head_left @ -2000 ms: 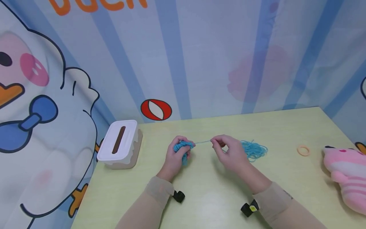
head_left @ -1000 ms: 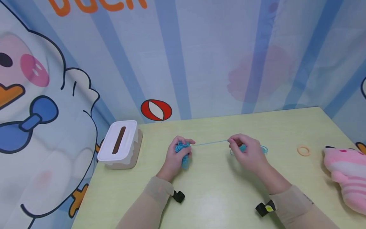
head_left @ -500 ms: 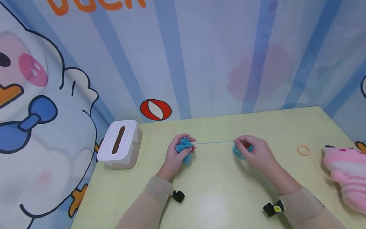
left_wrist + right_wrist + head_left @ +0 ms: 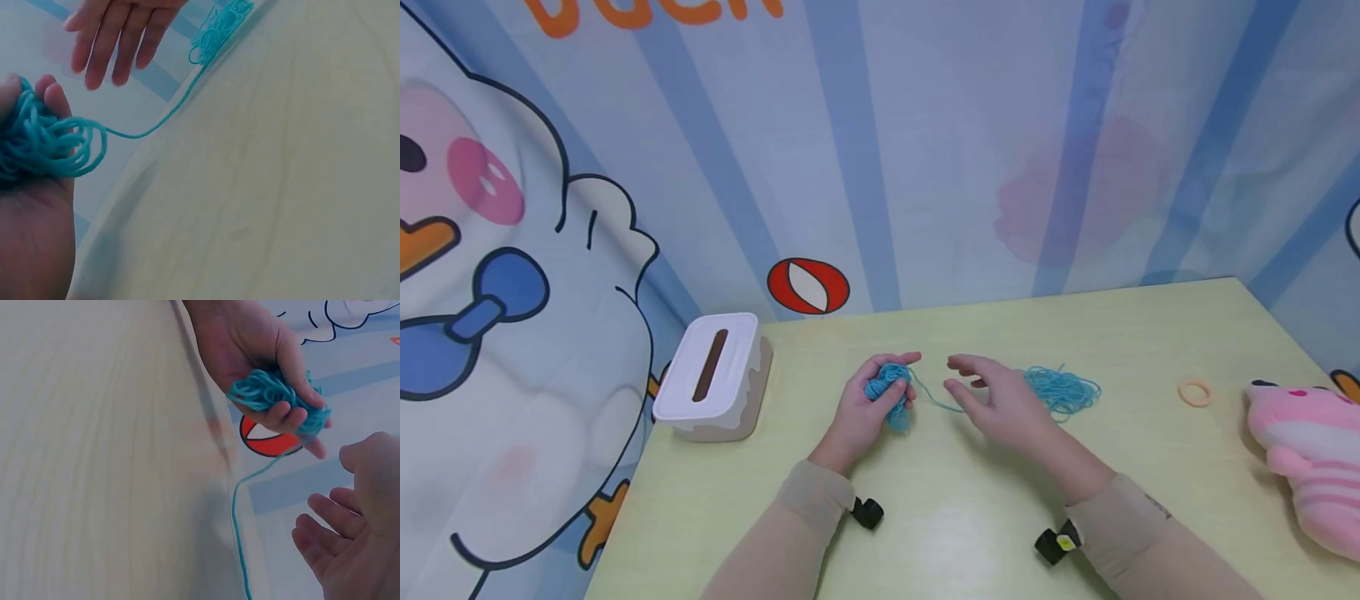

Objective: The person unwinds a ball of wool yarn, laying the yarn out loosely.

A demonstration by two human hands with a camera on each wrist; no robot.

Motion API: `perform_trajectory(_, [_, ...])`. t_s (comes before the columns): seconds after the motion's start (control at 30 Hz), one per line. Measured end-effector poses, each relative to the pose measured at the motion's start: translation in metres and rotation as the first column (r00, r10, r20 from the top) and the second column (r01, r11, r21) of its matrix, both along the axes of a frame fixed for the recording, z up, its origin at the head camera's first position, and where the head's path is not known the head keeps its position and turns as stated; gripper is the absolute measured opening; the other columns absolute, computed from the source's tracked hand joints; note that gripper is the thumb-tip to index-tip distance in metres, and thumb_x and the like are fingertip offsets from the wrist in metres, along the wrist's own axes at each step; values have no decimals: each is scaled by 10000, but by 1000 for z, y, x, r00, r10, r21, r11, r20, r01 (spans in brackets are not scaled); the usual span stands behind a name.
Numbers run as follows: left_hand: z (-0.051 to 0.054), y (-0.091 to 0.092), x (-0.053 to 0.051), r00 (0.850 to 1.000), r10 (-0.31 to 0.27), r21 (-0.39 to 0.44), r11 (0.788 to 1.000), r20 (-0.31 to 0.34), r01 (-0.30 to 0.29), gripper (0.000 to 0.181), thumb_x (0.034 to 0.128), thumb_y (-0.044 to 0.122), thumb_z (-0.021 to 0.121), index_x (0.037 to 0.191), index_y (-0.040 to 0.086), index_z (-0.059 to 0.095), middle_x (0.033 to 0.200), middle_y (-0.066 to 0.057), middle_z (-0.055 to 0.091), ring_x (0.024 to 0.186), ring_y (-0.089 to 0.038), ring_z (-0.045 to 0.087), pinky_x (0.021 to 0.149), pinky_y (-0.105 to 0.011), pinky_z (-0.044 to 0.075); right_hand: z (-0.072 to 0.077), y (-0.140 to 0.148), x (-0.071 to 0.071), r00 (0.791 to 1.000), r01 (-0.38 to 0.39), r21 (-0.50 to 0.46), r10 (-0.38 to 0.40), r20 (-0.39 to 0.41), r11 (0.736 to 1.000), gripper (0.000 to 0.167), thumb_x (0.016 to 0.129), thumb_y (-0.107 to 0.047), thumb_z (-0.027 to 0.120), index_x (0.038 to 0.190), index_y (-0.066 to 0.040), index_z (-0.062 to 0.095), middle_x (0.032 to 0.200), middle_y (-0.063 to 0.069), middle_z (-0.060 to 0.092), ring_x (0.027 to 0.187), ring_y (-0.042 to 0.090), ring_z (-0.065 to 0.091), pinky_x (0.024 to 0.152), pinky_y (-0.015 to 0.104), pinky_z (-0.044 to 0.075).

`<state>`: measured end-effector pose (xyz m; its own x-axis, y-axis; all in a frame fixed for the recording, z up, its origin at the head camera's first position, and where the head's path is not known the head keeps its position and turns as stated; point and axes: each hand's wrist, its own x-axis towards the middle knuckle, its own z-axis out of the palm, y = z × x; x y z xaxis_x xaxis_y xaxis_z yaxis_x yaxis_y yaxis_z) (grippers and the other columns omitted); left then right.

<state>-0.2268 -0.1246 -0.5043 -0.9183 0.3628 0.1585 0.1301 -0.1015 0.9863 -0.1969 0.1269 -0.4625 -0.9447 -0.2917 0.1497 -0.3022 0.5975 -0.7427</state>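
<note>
My left hand (image 4: 852, 419) grips a looped bundle of blue yarn (image 4: 886, 382), its thumb lying across the strands. From that bundle a slack strand (image 4: 236, 519) droops toward the right. Beside it, my right hand (image 4: 1011, 404) is held with fingers parted and relaxed, nothing between them. In the left wrist view the strand passes below the right fingertips (image 4: 94, 81), apart from them. A loose pile of the same yarn (image 4: 1066, 393) lies on the table just beyond the right hand, partly hidden by it.
A white-lidded box (image 4: 711, 379) with a brown slot stands at the table's left. To the right lie a peach-coloured ring (image 4: 1195, 393) and a pink plush toy (image 4: 1311, 467). A printed curtain (image 4: 940, 167) hangs behind the table (image 4: 955, 533).
The right hand first drew the pinched strand rightward until it was taut. Since half a second ago it has let go and come back left; the strand now sags. The left hand has kept its bundle.
</note>
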Motion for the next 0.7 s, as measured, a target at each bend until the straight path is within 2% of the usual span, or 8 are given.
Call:
perform_trajectory(0.07, [0, -1, 0, 1000, -1, -33, 999, -19, 1, 361, 1139, 174, 609, 1486, 76, 599, 1416, -290, 658, 1016, -164, 733, 969, -250, 641, -1, -12, -5, 996, -32, -62, 37, 77, 998, 631, 1153, -429, 567, 1671, -91, 447, 1641, 126, 589, 1459, 468, 607, 1163, 606, 546])
perform_trajectory(0.13, [0, -1, 0, 1000, 4, -52, 999, -23, -6, 388, 1134, 173, 620, 1500, 45, 604, 1319, -339, 668, 1012, -160, 745, 977, -255, 642, -3, -21, -9, 986, -73, -124, 90, 138, 990, 669, 1167, -431, 532, 1710, -79, 366, 1654, 138, 573, 1500, 463, 571, 1191, 599, 523])
perform_trajectory(0.2, [-1, -1, 0, 999, 21, -75, 997, -32, -24, 434, 1123, 164, 640, 1537, 43, 586, 1313, -326, 668, 1036, -139, 744, 995, -240, 630, -4, -28, -12, 976, -98, -164, 127, 179, 982, 622, 1175, -392, 523, 1683, -50, 412, 1565, 145, 655, 1457, 420, 624, 1181, 561, 545])
perform_trajectory(0.27, [-2, -1, 0, 999, 35, -75, 996, -34, -37, 492, 1111, 148, 662, 1585, 82, 550, 1376, -273, 670, 1053, -144, 738, 992, -239, 629, -5, -32, -12, 976, -88, -169, 119, 183, 982, 502, 1169, -335, 551, 1574, -38, 568, 1362, 132, 775, 1271, 344, 742, 1072, 477, 619])
perform_trajectory(0.37, [-2, 1, -2, 998, 61, -56, 997, -24, -62, 565, 1089, 133, 698, 1614, 132, 487, 1473, -183, 676, 1085, -199, 734, 974, -251, 633, -4, -34, -10, 991, -28, -141, 46, 125, 990, 317, 1147, -274, 606, 1344, -73, 750, 1059, 69, 820, 954, 197, 753, 840, 329, 619])
perform_trajectory(0.43, [-1, 1, -3, 997, 75, -30, 997, 0, -75, 517, 1078, 123, 713, 1544, 129, 488, 1471, -162, 705, 1078, -262, 744, 951, -271, 645, -1, -35, -8, 998, 17, -127, -9, 65, 992, 265, 1135, -269, 633, 1271, -100, 784, 972, 60, 805, 850, 142, 700, 730, 279, 565])
perform_trajectory(0.53, [-1, 2, -3, 993, 119, -29, 993, 18, -118, 384, 1059, 112, 740, 1375, 68, 527, 1439, -172, 735, 1027, -256, 758, 926, -275, 651, 4, -35, -5, 999, 45, -124, -48, -22, 991, 246, 1125, -257, 653, 1246, -98, 796, 966, 77, 814, 820, 111, 694, 677, 254, 543])
perform_trajectory(0.7, [-3, 2, -2, 984, 180, -124, 976, -12, -180, 275, 1056, 174, 759, 1317, 98, 718, 1093, -155, 763, 836, -170, 682, 825, -256, 617, 7, -35, -2, 987, 47, -144, -68, -146, 989, 194, 1109, -204, 674, 1168, -72, 803, 944, 75, 818, 806, 127, 715, 671, 243, 550])
